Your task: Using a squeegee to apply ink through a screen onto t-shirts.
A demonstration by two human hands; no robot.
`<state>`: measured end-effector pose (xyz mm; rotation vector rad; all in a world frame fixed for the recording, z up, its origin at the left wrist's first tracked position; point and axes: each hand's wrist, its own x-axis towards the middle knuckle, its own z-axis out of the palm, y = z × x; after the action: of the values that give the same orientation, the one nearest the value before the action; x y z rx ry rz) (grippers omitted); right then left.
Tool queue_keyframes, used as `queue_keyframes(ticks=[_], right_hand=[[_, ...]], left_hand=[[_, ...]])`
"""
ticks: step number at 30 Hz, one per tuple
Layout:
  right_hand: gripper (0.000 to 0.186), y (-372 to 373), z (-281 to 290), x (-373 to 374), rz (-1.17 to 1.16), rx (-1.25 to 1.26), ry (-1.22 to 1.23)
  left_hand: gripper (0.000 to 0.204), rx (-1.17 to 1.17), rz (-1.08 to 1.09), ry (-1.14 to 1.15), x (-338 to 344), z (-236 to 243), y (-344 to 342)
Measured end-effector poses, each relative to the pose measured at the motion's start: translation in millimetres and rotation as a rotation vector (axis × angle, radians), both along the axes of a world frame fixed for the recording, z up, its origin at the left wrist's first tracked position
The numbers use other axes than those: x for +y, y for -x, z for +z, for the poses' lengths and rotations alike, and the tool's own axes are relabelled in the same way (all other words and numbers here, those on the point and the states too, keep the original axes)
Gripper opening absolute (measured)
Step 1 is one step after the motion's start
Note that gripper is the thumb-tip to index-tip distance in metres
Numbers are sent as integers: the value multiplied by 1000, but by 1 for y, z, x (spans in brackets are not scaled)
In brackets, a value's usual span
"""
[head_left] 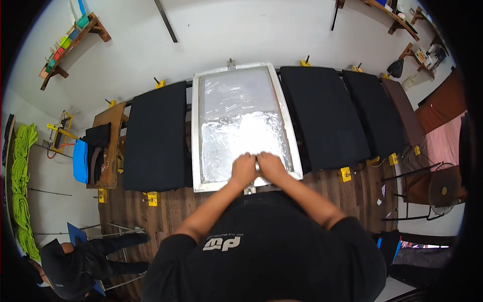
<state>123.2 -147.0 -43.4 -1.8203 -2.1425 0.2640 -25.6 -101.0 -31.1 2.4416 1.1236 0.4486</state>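
A rectangular screen frame point(297, 151) with a pale metal rim and a glossy, streaked translucent panel point(226, 93) lies in the middle of the row of platens. My left hand point(243, 169) and my right hand point(270, 168) are close together over the panel's lower part, near the frame's near edge. Both have curled fingers around a small pale item between them, mostly hidden, which I cannot make out. A metal clamp point(250, 190) shows under the frame's near edge.
Black-covered platens point(155, 131) flank the frame, with yellow brackets point(345, 174). Left are a wooden board point(108, 178) with folded cloths and hanging green fabric point(22, 176). Another person point(65, 267) is at lower left. A standing fan point(443, 191) is right; shelves point(70, 48) hang above.
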Motion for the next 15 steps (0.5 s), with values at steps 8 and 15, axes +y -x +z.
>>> queue_keyframes(ticks=[8, 15], right_hand=[[27, -27, 46, 44, 124, -33, 351], [22, -30, 34, 83, 69, -92, 196]], left_hand=[[35, 286, -36, 242, 44, 31, -12], [30, 277, 7, 98, 83, 16, -27]])
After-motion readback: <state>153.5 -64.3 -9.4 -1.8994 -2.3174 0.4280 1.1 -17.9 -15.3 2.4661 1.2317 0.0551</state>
